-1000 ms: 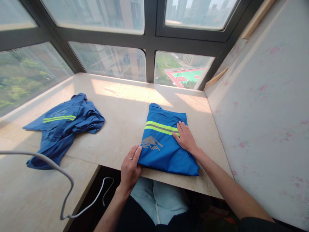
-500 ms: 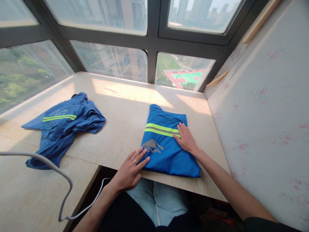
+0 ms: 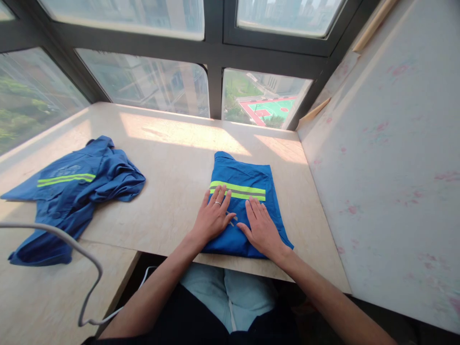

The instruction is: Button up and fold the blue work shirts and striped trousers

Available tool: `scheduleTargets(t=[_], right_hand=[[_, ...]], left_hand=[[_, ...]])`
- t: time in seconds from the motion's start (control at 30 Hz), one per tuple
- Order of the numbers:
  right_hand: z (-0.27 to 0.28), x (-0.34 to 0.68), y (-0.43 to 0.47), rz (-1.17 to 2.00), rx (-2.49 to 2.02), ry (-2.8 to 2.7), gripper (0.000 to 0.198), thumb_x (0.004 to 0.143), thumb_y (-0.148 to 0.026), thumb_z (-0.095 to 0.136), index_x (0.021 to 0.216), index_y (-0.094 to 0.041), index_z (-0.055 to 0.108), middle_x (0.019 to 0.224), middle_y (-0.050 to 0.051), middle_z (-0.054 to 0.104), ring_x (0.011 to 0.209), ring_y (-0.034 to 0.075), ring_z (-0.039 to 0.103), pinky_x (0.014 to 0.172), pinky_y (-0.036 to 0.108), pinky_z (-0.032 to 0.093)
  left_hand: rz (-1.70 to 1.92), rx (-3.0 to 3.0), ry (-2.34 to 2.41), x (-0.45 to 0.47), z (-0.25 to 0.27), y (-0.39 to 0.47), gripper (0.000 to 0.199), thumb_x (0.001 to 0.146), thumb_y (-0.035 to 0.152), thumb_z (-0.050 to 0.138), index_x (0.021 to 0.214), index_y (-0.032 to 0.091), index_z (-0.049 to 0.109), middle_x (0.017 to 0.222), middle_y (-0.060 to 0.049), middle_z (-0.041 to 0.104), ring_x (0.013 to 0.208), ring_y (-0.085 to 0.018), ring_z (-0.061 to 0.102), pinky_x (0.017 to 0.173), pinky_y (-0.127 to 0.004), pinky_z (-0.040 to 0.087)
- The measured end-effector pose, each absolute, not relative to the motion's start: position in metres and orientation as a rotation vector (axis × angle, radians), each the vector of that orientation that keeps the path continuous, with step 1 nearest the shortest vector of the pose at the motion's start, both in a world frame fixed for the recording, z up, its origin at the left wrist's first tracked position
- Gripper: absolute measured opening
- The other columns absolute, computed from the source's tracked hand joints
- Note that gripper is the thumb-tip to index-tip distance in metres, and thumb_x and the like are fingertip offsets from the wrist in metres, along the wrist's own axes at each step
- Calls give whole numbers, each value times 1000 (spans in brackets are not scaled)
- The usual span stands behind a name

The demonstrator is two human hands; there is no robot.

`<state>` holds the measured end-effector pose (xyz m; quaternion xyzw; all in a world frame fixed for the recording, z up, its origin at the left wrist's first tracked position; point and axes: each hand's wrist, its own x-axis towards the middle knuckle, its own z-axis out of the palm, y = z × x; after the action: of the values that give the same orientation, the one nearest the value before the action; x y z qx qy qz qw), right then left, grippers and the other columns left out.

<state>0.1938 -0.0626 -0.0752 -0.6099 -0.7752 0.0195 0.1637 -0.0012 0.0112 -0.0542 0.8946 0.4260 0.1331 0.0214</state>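
A folded blue work shirt (image 3: 247, 179) with a yellow-green and grey reflective stripe lies in front of me, collar toward the window. My left hand (image 3: 214, 212) rests flat on its left side, fingertips on the stripe, covering most of the grey printed logo. On the right half, my right hand (image 3: 261, 226) lies palm down just below the stripe, fingers stretched out. Neither hand grips the cloth. Off to the left, a second blue work shirt (image 3: 81, 187) with the same kind of stripe lies loosely crumpled.
The pale marble-look counter (image 3: 172, 191) runs up to grey-framed windows (image 3: 214, 86). At right stands a flower-patterned wall (image 3: 395, 167). A grey cable (image 3: 95, 268) loops across the lower left, near a dark gap at the counter's front edge.
My left hand has moved up and inward from the shirt's lower left edge onto the logo and stripe. My right hand has slid down and left. The view has shifted slightly.
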Motion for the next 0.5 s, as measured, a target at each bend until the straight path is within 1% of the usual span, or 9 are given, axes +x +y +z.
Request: scheduleTargets(t=[0.1,0.27,0.4,0.5], right_hand=[[-88,203,-73,49,-1784,-2187,75,99,-55,38,156,-7,26,156,23,35,147,35,29,117,55,31],[-89,214,-81,51,-1789,-2169,74,100,-53,39,158,-10,20,158,19,33,148,32,27,118,55,31],[-88,216,-83,49,-1779,-2201,74,100,-51,40,157,-9,21,158,20,32,149,32,26,118,54,31],[-91,218,-86,56,-1752,-2231,74,100,-49,41,158,-11,17,159,19,31,149,32,25,118,55,30]], left_hand=[[310,2780,1325,-1,-66,13,65,98,53,41,149,13,41,160,-15,28,150,-31,23,120,-58,18],[278,2768,1338,-7,-70,13,65,98,55,39,151,18,39,161,-13,27,150,-31,23,119,-59,19],[296,2767,1318,-9,-69,13,65,98,54,39,151,17,39,161,-14,28,150,-31,23,119,-59,20],[340,2768,1292,-10,-69,15,64,98,53,40,149,14,42,159,-16,33,149,-32,24,120,-58,21]])
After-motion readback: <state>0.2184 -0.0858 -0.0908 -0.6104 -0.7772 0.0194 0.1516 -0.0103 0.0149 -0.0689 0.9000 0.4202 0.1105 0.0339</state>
